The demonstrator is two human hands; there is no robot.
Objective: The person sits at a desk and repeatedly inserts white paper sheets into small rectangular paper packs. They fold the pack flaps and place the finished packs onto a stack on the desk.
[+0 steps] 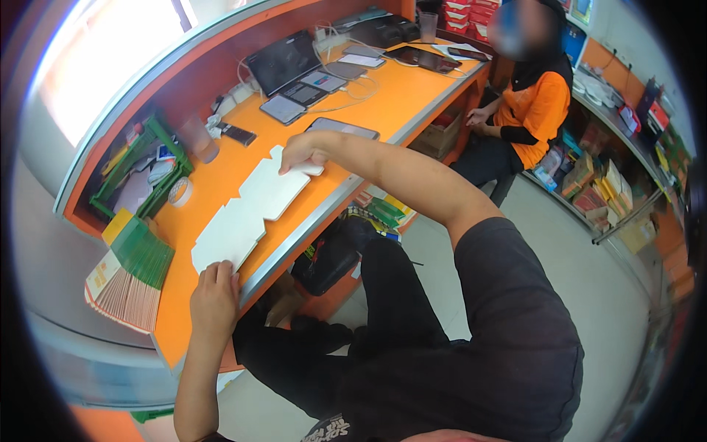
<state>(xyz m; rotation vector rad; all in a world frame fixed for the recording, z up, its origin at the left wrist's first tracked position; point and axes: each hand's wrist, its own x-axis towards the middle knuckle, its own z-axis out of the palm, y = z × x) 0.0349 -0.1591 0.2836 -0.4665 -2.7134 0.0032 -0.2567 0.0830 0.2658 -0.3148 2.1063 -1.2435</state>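
A flat white die-cut carton blank [247,206], with notched edges and flaps, lies along the orange desk near its front edge. My left hand [214,295] grips the blank's near end, fingers curled on top and the thumb hidden. At the far end, my right hand [300,151] pinches the blank between thumb and fingers, with that arm stretched across from the right. To the left of the blank stands a stack of folded green, white and yellow cartons [136,272], packed edge to edge.
A green plastic basket [143,169] of small items, a tape roll [180,192] and a clear cup [200,140] stand behind the blank. Farther along are several phones [342,129] and a laptop [283,62] with cables. A person in an orange shirt [541,110] sits at the right.
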